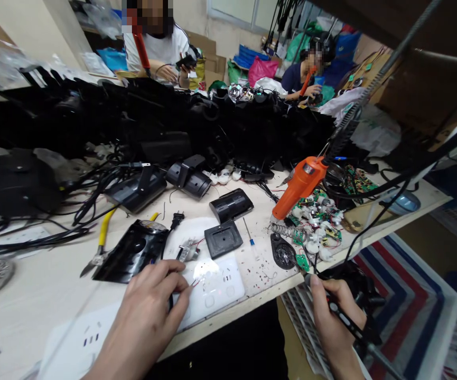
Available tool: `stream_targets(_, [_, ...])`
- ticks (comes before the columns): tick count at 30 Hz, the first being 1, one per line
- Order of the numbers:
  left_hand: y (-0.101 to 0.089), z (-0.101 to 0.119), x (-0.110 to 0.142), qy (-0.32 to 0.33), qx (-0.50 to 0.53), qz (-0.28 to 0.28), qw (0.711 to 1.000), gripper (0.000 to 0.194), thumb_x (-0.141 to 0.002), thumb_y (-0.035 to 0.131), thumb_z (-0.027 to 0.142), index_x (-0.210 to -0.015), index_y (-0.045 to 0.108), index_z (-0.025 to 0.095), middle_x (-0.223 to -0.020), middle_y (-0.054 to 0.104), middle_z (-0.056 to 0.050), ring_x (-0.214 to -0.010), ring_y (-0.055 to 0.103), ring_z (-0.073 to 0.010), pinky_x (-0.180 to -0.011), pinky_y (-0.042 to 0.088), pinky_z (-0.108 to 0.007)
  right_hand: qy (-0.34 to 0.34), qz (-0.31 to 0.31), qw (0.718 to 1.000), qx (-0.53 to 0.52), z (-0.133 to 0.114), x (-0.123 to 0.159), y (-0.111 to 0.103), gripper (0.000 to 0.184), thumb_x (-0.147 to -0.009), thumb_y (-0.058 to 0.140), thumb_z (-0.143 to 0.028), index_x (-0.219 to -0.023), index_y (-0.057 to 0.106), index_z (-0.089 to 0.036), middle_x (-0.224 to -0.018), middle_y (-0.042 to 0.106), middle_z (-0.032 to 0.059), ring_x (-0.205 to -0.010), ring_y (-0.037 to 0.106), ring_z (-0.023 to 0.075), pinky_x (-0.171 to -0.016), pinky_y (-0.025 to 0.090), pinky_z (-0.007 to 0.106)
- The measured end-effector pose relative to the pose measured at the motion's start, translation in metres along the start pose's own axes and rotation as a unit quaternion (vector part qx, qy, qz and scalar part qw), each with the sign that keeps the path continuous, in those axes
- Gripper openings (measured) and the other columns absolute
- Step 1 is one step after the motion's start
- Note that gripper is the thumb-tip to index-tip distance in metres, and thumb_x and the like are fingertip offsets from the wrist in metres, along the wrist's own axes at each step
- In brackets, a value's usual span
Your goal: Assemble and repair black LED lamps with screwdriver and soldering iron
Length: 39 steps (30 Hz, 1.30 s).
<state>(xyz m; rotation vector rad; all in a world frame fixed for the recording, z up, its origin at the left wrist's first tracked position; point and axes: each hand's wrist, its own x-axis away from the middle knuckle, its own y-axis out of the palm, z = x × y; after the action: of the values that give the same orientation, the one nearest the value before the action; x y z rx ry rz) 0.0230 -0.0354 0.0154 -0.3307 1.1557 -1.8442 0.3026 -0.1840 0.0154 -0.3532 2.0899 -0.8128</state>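
My left hand (152, 295) rests low over a white panel (228, 290) with printed slots. Its fingers are curled together round a black cable (170, 301), and thin bare-ended wires (195, 283) poke out by the fingertips. Just beyond lie an open black plastic housing (129, 253), a small silvery part (189, 250) and a black rectangular cover (223, 239). Off the bench's front edge, my right hand (337, 311) grips a slim black pen-shaped tool, seemingly a soldering iron (345, 318), with a grey lead at its rear. Its tip is not clearly visible.
An orange electric screwdriver (301, 184) hangs over a heap of circuit boards (321, 221). Yellow-handled cutters (100, 248) lie left. A pile of black housings (152, 116) fills the back. Two people (157, 55) sit beyond it. A striped sack (406, 301) stands below right.
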Motion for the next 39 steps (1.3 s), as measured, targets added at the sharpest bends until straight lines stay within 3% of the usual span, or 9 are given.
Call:
stream_targets(4, [-0.001,0.006,-0.001,-0.014,0.001,0.009,1.0,0.023,-0.089,0.049,0.031,-0.072,0.062,0.023,-0.101,0.063,-0.008,-0.091,0.057,-0.0266,-0.079,0.042,-0.04,0.04,0.009,0.999,-0.011,-0.008,0.0,0.0,0.042,-0.089,0.059,-0.055,-0.067,0.062,-0.019,-0.053,0.06,-0.0007,-0.044,0.05,0.0119,-0.05,0.04,0.024])
stream_targets(15, [-0.004,-0.001,-0.002,0.011,-0.012,-0.024,1.0,0.019,-0.087,0.053,0.031,-0.074,0.064,0.024,-0.1,0.064,-0.006,-0.089,0.058,-0.0256,-0.078,0.044,-0.039,0.029,-0.008,0.999,-0.016,0.002,-0.003,0.002,0.042,-0.086,0.061,-0.056,-0.064,0.063,-0.019,-0.05,0.061,0.0001,-0.042,0.054,0.0128,-0.045,0.041,0.023])
stream_targets(26, [-0.004,0.013,-0.001,-0.042,0.001,-0.016,0.999,0.021,-0.09,0.048,0.024,-0.073,0.059,0.02,-0.102,0.061,-0.008,-0.093,0.056,-0.0261,-0.082,0.044,-0.043,0.046,0.013,0.999,0.008,-0.001,-0.003,0.001,0.046,-0.084,0.06,-0.062,-0.067,0.064,-0.019,-0.055,0.063,0.0034,-0.047,0.057,0.0162,-0.051,0.043,0.027])
stream_targets(31, [-0.007,0.015,-0.003,-0.044,0.009,-0.03,0.999,0.021,-0.09,0.05,0.026,-0.072,0.059,0.019,-0.101,0.061,-0.008,-0.092,0.055,-0.0259,-0.082,0.045,-0.044,0.031,0.023,0.993,-0.113,-0.024,0.006,-0.005,0.038,-0.082,0.068,-0.054,-0.068,0.063,-0.019,-0.054,0.062,0.0016,-0.046,0.055,0.0149,-0.051,0.045,0.026])
stream_targets(39, [-0.003,0.015,-0.002,-0.038,0.003,-0.016,0.999,0.021,-0.09,0.05,0.022,-0.072,0.059,0.018,-0.101,0.06,-0.009,-0.093,0.055,-0.0266,-0.083,0.043,-0.047,-0.026,-0.138,0.933,-0.331,-0.088,0.034,0.007,0.017,-0.091,0.062,-0.027,-0.076,0.058,-0.022,-0.057,0.056,-0.0035,-0.048,0.053,0.0107,-0.051,0.044,0.023])
